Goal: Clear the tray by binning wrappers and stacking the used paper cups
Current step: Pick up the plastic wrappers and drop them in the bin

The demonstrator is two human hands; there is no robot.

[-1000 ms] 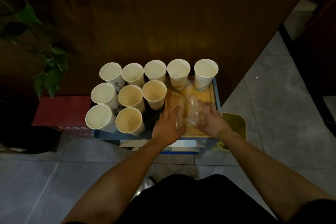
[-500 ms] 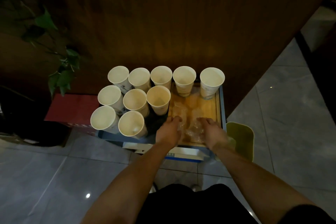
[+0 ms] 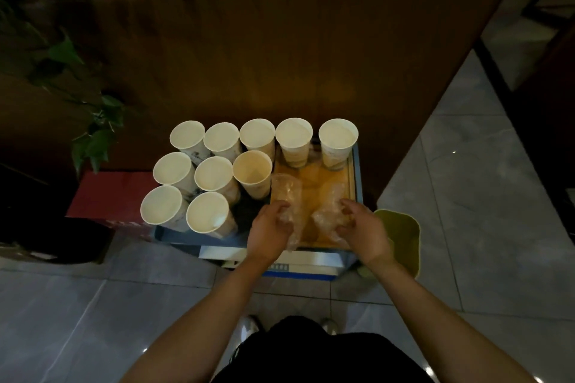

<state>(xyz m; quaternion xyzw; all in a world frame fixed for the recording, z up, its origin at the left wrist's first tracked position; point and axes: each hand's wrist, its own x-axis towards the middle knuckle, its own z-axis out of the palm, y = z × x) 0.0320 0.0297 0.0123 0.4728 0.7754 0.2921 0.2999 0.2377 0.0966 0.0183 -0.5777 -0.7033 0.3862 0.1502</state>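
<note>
Reaching over the near right part of the tray (image 3: 357,177), I have a clear plastic wrapper in each hand. My left hand (image 3: 271,228) curls its fingers around the left wrapper (image 3: 287,196), a long crinkled piece that runs from beside the nearest cup down past my palm to the tray's front edge. My right hand (image 3: 362,227) is half-closed, thumb and fingers bent around the right wrapper (image 3: 328,214), a bunched-up wad lying on the tray's orange floor. Both wrappers touch the tray.

Ten paper cups (image 3: 214,172) stand upright and unstacked: five in a row along the back, the other five clustered at the left, some overhanging the tray's left side. On the tiled floor just right of the tray, beside my right wrist, sits the yellow-green bin (image 3: 401,236), its mouth open upward. A red box (image 3: 109,196) lies to the left, under trailing plant leaves (image 3: 96,140).
</note>
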